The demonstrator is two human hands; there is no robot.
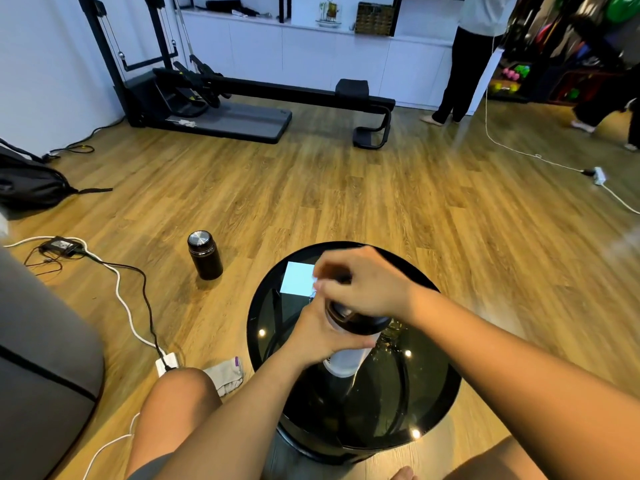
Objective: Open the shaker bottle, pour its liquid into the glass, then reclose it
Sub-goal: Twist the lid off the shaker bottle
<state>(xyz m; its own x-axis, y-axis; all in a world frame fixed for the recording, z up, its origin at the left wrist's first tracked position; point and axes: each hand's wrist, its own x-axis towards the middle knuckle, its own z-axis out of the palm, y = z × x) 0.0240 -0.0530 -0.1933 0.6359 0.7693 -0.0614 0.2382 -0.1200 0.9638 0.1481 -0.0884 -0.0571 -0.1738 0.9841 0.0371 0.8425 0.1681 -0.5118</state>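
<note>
A shaker bottle (pixel 346 362) with a whitish body and a black lid (pixel 360 322) stands tilted over the round black glass table (pixel 433 410). My left hand (pixel 317 332) wraps around the bottle's upper body. My right hand (pixel 360 284) covers the top of the lid, fingers curled over it and blurred. Just right of the bottle, a clear glass (pixel 389 337) shows only partly behind my right wrist. The bottle's contents are hidden.
A black flask with a steel cap (pixel 204 254) stands on the wood floor to the left. Cables, a power brick (pixel 62 244) and a white plug strip (pixel 166 363) lie at left. A grey cloth (pixel 225 374) rests by my knee. A person (pixel 464 57) stands far back.
</note>
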